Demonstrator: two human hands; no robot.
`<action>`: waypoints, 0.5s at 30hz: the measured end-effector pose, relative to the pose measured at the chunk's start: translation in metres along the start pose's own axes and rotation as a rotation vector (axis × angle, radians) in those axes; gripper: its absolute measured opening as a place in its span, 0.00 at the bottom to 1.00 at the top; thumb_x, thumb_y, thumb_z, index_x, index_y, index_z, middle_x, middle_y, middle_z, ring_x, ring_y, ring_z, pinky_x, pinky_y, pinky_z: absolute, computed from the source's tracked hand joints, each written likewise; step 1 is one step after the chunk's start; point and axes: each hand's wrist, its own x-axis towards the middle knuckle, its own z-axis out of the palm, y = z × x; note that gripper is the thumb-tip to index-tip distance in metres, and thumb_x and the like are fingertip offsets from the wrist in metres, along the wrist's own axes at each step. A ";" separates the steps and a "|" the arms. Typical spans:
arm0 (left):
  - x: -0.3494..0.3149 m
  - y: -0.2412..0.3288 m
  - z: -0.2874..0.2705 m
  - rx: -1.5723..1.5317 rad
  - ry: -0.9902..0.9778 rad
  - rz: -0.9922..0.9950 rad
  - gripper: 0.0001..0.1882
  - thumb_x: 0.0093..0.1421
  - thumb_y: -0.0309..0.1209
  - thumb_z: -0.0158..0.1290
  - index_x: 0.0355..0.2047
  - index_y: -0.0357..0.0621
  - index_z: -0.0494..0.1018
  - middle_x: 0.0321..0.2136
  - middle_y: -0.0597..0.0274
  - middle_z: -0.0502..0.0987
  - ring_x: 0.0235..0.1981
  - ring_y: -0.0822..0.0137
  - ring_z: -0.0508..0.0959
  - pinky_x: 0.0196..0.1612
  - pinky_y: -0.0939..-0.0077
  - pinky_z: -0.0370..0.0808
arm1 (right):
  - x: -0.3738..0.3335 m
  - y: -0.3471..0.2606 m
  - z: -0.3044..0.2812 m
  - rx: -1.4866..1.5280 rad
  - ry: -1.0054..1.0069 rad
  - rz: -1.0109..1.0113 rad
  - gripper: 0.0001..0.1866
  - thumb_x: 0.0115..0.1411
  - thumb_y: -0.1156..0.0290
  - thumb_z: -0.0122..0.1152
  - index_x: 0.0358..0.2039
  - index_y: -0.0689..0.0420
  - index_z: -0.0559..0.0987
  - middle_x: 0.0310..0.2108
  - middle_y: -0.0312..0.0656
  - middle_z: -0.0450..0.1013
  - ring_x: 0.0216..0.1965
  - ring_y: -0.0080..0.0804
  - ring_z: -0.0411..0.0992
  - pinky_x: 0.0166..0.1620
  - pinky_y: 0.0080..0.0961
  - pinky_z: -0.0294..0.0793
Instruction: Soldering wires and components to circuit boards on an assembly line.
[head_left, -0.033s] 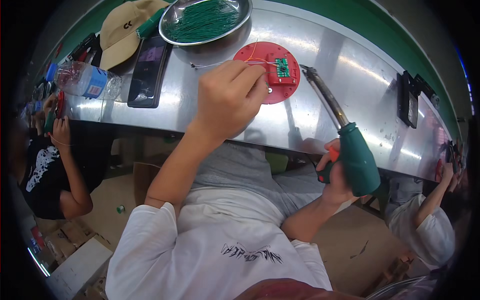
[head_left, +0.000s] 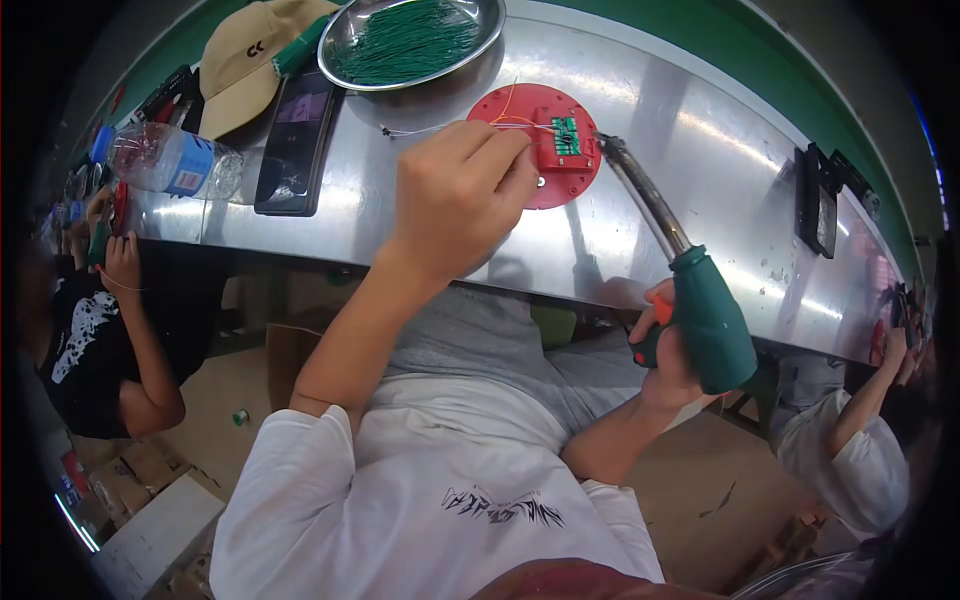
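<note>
Red disc [head_left: 562, 190]: it is laid on the metal table [head_left: 720, 150], in front of the person, and its left part is covered by the left hand
Green board [head_left: 566, 137]: it is set in the raised red housing of the disc, on the right half
Left hand [head_left: 468, 180]: it is placed at the left of the housing, with the fingers bent and closed together; whether a wire is pinched there cannot be told, because the fingertips are partly hidden
Right hand [head_left: 670, 385]: the green handle of the soldering gun [head_left: 712, 320] is grasped by it, below the table edge
Gun tip: it is pointed up and leftward, at the right rim of the disc; whether the rim is touched cannot be told
White wires [head_left: 415, 131]: they are stretched out to the left of the hand
Steel bowl [head_left: 489, 25]: it is filled with green wires [head_left: 415, 40] and placed behind the disc
Left side: a cap [head_left: 240, 75], a dark phone [head_left: 296, 150] and a bottle [head_left: 165, 160] are kept near together
</note>
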 end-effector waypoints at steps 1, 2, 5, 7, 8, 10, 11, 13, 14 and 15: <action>-0.001 0.002 0.001 0.024 -0.008 -0.010 0.05 0.49 0.21 0.61 0.29 0.37 0.80 0.24 0.56 0.79 0.22 0.59 0.79 0.26 0.70 0.75 | -0.001 -0.001 0.001 -0.023 0.001 -0.030 0.25 0.61 0.67 0.58 0.51 0.75 0.72 0.36 0.54 0.75 0.17 0.30 0.69 0.21 0.22 0.67; -0.001 -0.003 0.002 0.023 -0.012 -0.008 0.05 0.49 0.21 0.61 0.29 0.37 0.80 0.24 0.56 0.79 0.22 0.59 0.79 0.26 0.70 0.75 | 0.000 0.001 0.006 -0.022 0.005 -0.029 0.25 0.61 0.67 0.58 0.51 0.75 0.72 0.36 0.54 0.75 0.17 0.30 0.69 0.21 0.22 0.67; -0.003 -0.011 0.004 0.022 -0.079 -0.038 0.05 0.49 0.21 0.61 0.29 0.37 0.79 0.24 0.56 0.79 0.23 0.59 0.79 0.27 0.70 0.75 | 0.000 0.004 0.014 0.022 0.019 0.056 0.25 0.61 0.67 0.58 0.51 0.76 0.72 0.35 0.53 0.75 0.17 0.29 0.68 0.21 0.22 0.66; -0.004 -0.011 0.005 0.021 -0.045 -0.011 0.05 0.49 0.21 0.61 0.28 0.37 0.79 0.24 0.56 0.79 0.24 0.59 0.79 0.28 0.70 0.75 | 0.001 0.004 0.013 0.039 0.017 0.040 0.25 0.61 0.67 0.58 0.51 0.75 0.71 0.35 0.53 0.75 0.17 0.30 0.69 0.20 0.22 0.66; -0.004 -0.011 0.005 0.018 -0.049 -0.023 0.05 0.49 0.21 0.61 0.28 0.37 0.79 0.24 0.56 0.79 0.24 0.59 0.79 0.28 0.70 0.75 | 0.001 0.005 0.012 0.035 0.011 0.051 0.25 0.61 0.67 0.58 0.51 0.75 0.71 0.35 0.53 0.75 0.17 0.30 0.69 0.20 0.22 0.66; -0.004 -0.010 0.003 0.069 -0.070 0.006 0.05 0.48 0.22 0.61 0.28 0.37 0.79 0.24 0.56 0.79 0.24 0.59 0.79 0.28 0.70 0.75 | 0.000 0.005 0.011 0.033 -0.001 0.024 0.25 0.61 0.66 0.59 0.52 0.75 0.71 0.36 0.53 0.75 0.18 0.30 0.69 0.20 0.23 0.67; -0.004 -0.010 0.004 0.067 -0.070 -0.003 0.05 0.48 0.22 0.61 0.28 0.37 0.79 0.24 0.56 0.79 0.24 0.59 0.79 0.28 0.70 0.75 | 0.000 0.006 0.011 0.028 -0.007 0.029 0.25 0.61 0.66 0.59 0.52 0.75 0.71 0.36 0.53 0.75 0.18 0.30 0.69 0.20 0.23 0.67; -0.003 -0.010 0.004 0.075 -0.089 0.003 0.05 0.48 0.22 0.61 0.28 0.38 0.79 0.24 0.57 0.79 0.24 0.59 0.79 0.28 0.70 0.75 | 0.000 0.007 0.012 0.037 -0.016 0.052 0.25 0.61 0.66 0.59 0.52 0.74 0.71 0.36 0.53 0.75 0.18 0.31 0.69 0.20 0.23 0.67; -0.004 -0.010 0.005 0.070 -0.090 -0.003 0.05 0.48 0.22 0.61 0.28 0.38 0.79 0.24 0.57 0.79 0.24 0.59 0.79 0.28 0.70 0.75 | -0.001 0.008 0.013 0.031 -0.019 0.057 0.25 0.61 0.66 0.59 0.52 0.74 0.71 0.36 0.53 0.75 0.18 0.31 0.69 0.20 0.23 0.67; -0.004 -0.010 0.006 0.077 -0.090 -0.003 0.05 0.48 0.22 0.61 0.27 0.38 0.79 0.24 0.57 0.79 0.24 0.59 0.79 0.28 0.70 0.75 | -0.001 0.009 0.014 0.031 -0.010 0.046 0.25 0.61 0.66 0.59 0.52 0.74 0.71 0.36 0.53 0.75 0.18 0.31 0.69 0.20 0.23 0.67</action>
